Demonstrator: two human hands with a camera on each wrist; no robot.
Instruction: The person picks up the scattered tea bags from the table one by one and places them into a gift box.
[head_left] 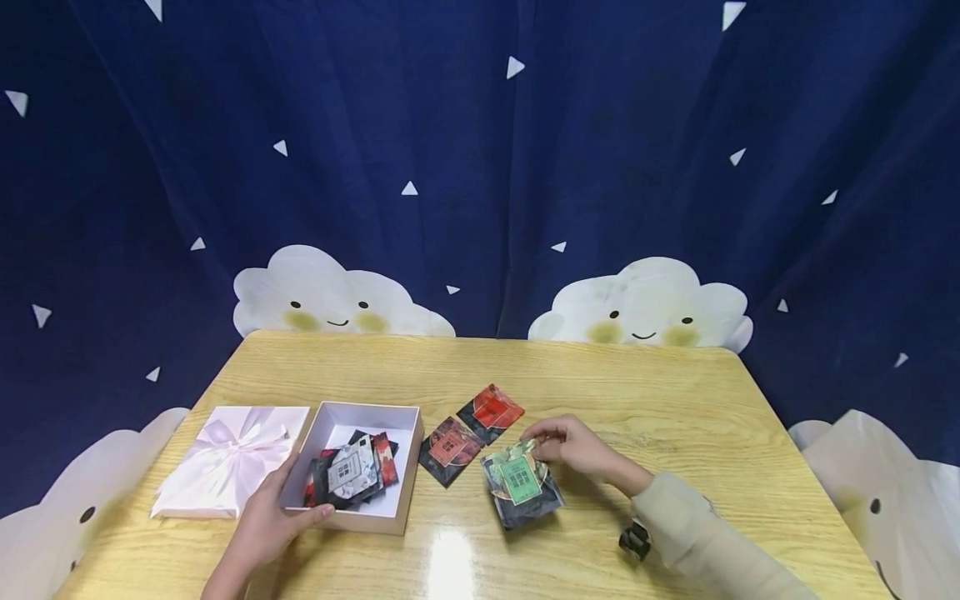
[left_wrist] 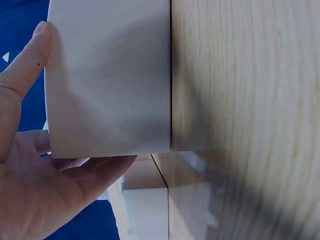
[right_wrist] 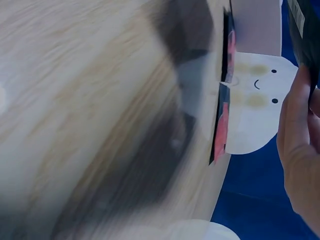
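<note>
My right hand (head_left: 572, 448) pinches the upper right corner of a green-and-black sachet (head_left: 519, 479), held over the table. The right wrist view shows the sachet's dark back (right_wrist: 306, 35) against my fingers, well above the tabletop. My left hand (head_left: 272, 515) grips the left side of an open white box (head_left: 411, 492), thumb at the near rim and fingers along the side wall. Several sachets lie piled in the box, a white-and-grey one (head_left: 354, 469) on top. A brownish-red sachet (head_left: 450, 451) and a bright red sachet (head_left: 491, 413) lie flat on the table to the box's right.
Left of the box lies a white lid (head_left: 198, 492) with a pale ribbon bow (head_left: 242, 446). A small black object (head_left: 635, 540) sits by my right sleeve (head_left: 686, 521). Behind the wooden table (head_left: 637, 383) hangs a dark blue curtain (head_left: 480, 167) with cloud shapes.
</note>
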